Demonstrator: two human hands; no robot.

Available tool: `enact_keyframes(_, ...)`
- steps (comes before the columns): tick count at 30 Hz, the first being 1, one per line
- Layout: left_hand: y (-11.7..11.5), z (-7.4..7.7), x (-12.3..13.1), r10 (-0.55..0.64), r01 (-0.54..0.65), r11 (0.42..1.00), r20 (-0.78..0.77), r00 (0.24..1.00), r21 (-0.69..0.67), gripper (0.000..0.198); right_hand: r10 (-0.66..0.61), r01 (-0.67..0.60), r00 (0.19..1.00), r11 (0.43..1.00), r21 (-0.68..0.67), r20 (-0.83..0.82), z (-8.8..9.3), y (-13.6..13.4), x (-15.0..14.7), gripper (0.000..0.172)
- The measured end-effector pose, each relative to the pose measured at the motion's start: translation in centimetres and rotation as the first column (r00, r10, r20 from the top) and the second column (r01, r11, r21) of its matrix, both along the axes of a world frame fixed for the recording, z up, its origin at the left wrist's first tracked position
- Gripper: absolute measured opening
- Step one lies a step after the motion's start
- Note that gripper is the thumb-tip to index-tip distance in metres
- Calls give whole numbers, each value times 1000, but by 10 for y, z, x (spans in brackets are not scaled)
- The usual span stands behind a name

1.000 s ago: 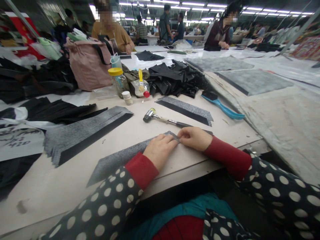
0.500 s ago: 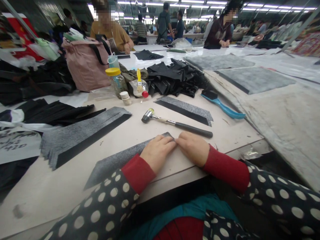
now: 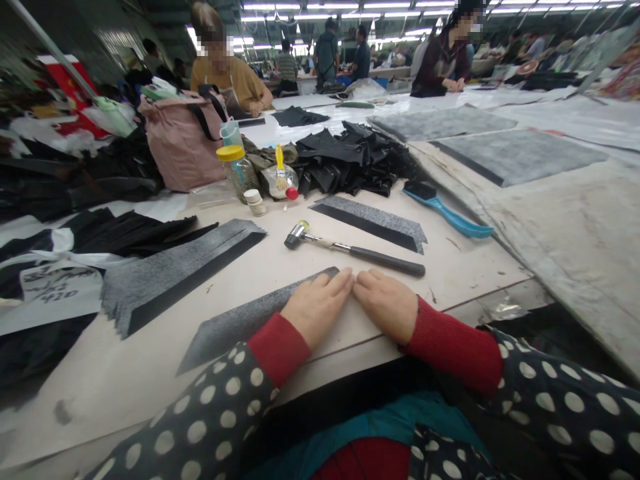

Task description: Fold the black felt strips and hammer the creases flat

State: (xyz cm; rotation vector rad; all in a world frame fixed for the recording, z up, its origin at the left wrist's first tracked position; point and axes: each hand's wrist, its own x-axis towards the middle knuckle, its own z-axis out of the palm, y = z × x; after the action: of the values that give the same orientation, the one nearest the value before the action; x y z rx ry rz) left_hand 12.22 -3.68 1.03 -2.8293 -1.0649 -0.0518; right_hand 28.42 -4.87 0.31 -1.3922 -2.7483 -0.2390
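Note:
My left hand (image 3: 320, 305) lies flat, fingers stretched out, on the right end of a long grey felt strip (image 3: 240, 323) at the near edge of the table (image 3: 280, 260). My right hand (image 3: 386, 303) rests flat beside it, fingertips touching the left hand's, on the strip's end and the bare tabletop. Neither hand grips anything. A small hammer (image 3: 350, 249) with a black handle lies just beyond my fingers.
A stack of grey-and-black strips (image 3: 170, 273) lies to the left, another strip (image 3: 373, 220) behind the hammer. A blue brush (image 3: 445, 210), a yellow-lidded jar (image 3: 237, 170), a glue bottle (image 3: 283, 180), a pink bag (image 3: 180, 140) and a black fabric pile (image 3: 350, 157) stand farther back. Other people work at far tables.
Both hands went from pinching the strip's end to lying flat on it, and slid slightly toward me. The hammer handle, partly covered before, is fully in view.

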Motion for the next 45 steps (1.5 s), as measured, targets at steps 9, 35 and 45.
enact_keyframes(9,-4,0,13,67,-63,997,-126,990,41,37,-10,10,1000,1000,9,-30,-1,-2,3,23)
enact_keyframes(35,22,4,-17,268,-243,959,195,943,-144,28,11,-45,993,957,-286,-120,30,15,24,25)
enact_keyframes(45,22,-9,-24,350,-307,933,276,895,-189,42,-389,129,904,643,-755,-177,40,74,-21,23)
